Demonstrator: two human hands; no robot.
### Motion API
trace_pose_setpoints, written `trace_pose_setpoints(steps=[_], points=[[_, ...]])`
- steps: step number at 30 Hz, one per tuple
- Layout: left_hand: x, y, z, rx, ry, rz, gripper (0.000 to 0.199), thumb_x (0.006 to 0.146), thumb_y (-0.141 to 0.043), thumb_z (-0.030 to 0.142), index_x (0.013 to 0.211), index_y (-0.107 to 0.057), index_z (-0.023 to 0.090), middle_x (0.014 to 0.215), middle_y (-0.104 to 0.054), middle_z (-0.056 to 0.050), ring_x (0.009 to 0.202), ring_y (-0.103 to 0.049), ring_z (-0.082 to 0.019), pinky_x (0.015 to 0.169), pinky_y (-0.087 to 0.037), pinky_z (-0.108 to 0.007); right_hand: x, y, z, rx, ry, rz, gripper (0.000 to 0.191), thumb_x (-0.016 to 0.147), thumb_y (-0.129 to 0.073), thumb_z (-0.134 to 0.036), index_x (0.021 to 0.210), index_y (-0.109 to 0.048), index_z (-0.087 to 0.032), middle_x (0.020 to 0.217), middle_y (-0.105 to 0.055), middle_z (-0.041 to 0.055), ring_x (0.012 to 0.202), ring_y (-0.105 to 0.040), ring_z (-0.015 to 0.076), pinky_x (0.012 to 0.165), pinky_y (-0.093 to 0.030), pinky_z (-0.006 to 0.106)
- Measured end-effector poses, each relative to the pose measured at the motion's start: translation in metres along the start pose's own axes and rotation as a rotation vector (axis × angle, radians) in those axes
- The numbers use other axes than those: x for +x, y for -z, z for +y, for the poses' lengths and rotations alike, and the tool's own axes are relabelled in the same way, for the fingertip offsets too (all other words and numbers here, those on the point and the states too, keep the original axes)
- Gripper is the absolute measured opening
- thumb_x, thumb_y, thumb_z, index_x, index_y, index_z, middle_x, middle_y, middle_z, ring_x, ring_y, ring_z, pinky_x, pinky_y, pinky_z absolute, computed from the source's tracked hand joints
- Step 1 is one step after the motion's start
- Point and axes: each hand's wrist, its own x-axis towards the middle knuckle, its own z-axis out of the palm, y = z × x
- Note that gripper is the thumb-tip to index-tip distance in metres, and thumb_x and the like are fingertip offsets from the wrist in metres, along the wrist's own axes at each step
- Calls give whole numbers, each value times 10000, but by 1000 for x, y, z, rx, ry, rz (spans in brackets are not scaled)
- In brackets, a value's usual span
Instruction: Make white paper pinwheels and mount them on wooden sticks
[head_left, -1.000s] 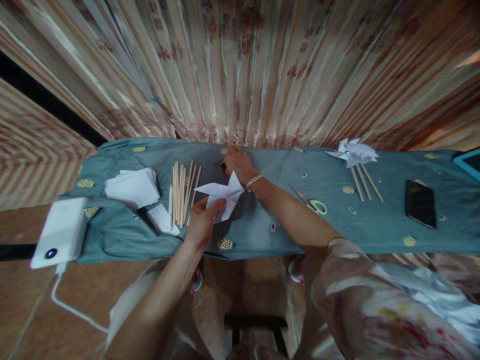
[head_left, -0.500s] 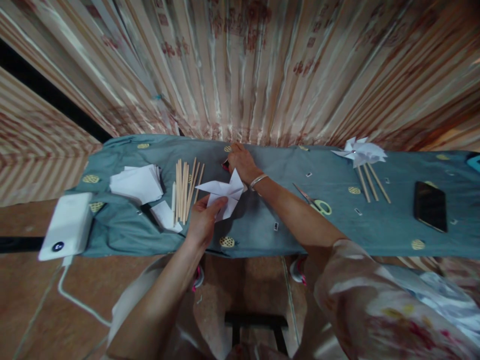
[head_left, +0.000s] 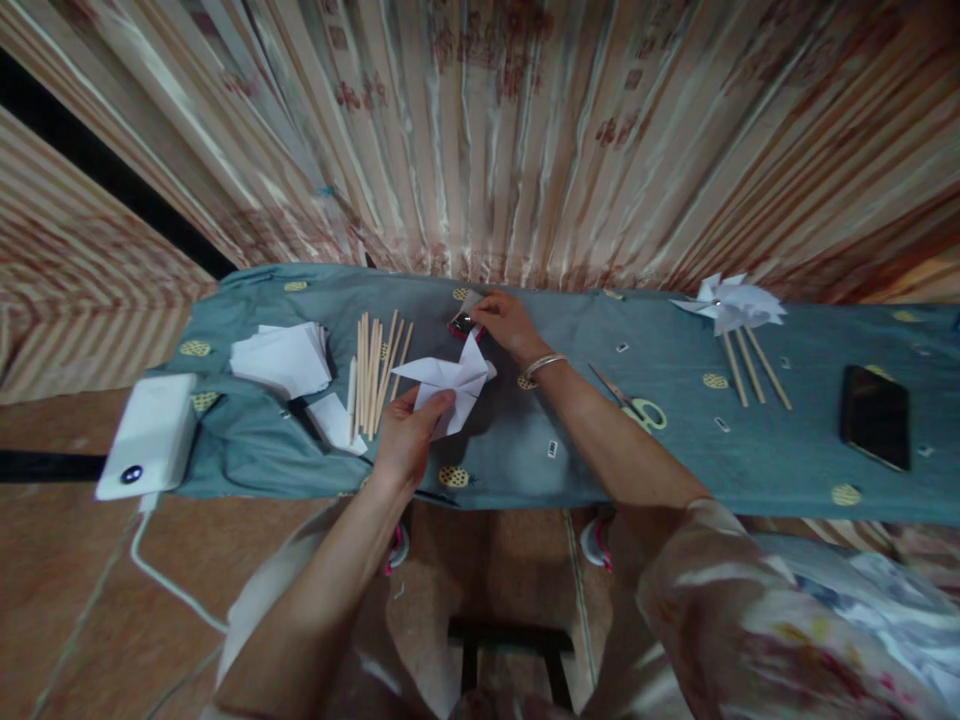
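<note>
My left hand (head_left: 407,432) pinches a white folded paper pinwheel (head_left: 448,392) between thumb and fingers, its points spread outward. Beyond it, at the back of the cloth, lies a small dark container with a red edge (head_left: 459,323) and shiny bits in it. The fingers of my right hand (head_left: 511,325) are drawn together right at this container; what they hold, if anything, is too small to make out. Thin wooden sticks (head_left: 369,370) lie left of the pinwheel, beside a white pen-like stick (head_left: 352,400).
A stack of white paper (head_left: 279,360) and a loose sheet (head_left: 330,420) lie left on the blue-green cloth (head_left: 517,470). Further left sits a white power bank (head_left: 150,430) with a cable. To the right are scissors (head_left: 643,412), finished pinwheels on sticks (head_left: 739,302) and a black phone (head_left: 875,418).
My right hand has drawn back slightly to the right, and more of the small dark container shows. My left hand keeps the pinwheel in nearly the same place. The view has shifted a little.
</note>
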Motion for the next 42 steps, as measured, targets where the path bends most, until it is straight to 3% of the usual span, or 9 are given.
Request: trace_pose_setpoints(steps=[4,6,8,12,14,19,27,36,42], points=[[-2,-1,1,2,1,18,260,510,-861,242,745,-778,169,764,-778,-48,640,-690,-161,668,-546,-275,-5,4,-4,159,-101,11,135,759,-626,-226,638,-676,-195,735,-630,-1,748,-629,166,776,-510,306],[-3,-2,1,1,-2,10,258,517,-862,247,748,-779,169,766,-778,-48,648,-692,-164,677,-547,-278,-14,11,-11,176,-109,1,149,787,-617,-254,660,-674,-199,765,-663,12,859,-664,200,848,-515,340],[-2,-2,0,-1,-7,-8,251,533,-857,250,758,-779,171,760,-776,-44,651,-691,-162,684,-544,-278,-32,24,-17,129,-65,25,143,813,-614,-266,703,-683,-207,892,-715,38,1116,-638,240,1008,-467,395],[-2,-4,-2,10,-12,-49,244,560,-846,262,774,-778,168,724,-761,-32,640,-678,-150,666,-522,-263,-93,55,-26,-146,43,-60,127,849,-586,-255,771,-676,-210,1151,-715,99,1378,-487,274,1143,-372,487],[-3,-7,-2,11,-3,-51,253,545,-850,260,766,-774,164,703,-752,-25,631,-669,-143,666,-516,-258,-129,65,-29,-313,100,-92,115,852,-575,-225,826,-682,-190,1385,-602,148,1419,-443,297,1165,-350,516],[-8,-14,-6,35,37,-61,270,533,-859,267,767,-772,161,691,-746,-21,627,-661,-139,679,-522,-262,-187,65,-28,-552,123,-125,205,912,-468,-187,844,-661,-174,1489,-506,208,1478,-356,339,1127,-365,635],[-11,-24,-19,67,43,-99,280,554,-849,273,803,-779,167,793,-770,-33,710,-682,-158,743,-529,-281,-194,67,-21,-442,116,-103,158,924,-509,-214,864,-655,-206,1486,-524,160,1480,-370,295,1175,-347,590],[-15,-37,-24,117,62,-138,243,564,-848,274,768,-777,161,773,-766,-33,675,-653,-158,685,-515,-273,-198,89,-75,-200,103,67,62,908,-635,-303,905,-691,-279,1567,-429,-18,1514,-308,240,1210,-339,508],[-23,-45,-28,150,90,-199,202,576,-853,301,680,-750,162,659,-712,-5,595,-601,-134,619,-478,-252,-200,82,-77,-202,84,89,71,899,-647,-321,879,-712,-299,1584,-394,-80,1542,-231,266,1224,-329,519]])
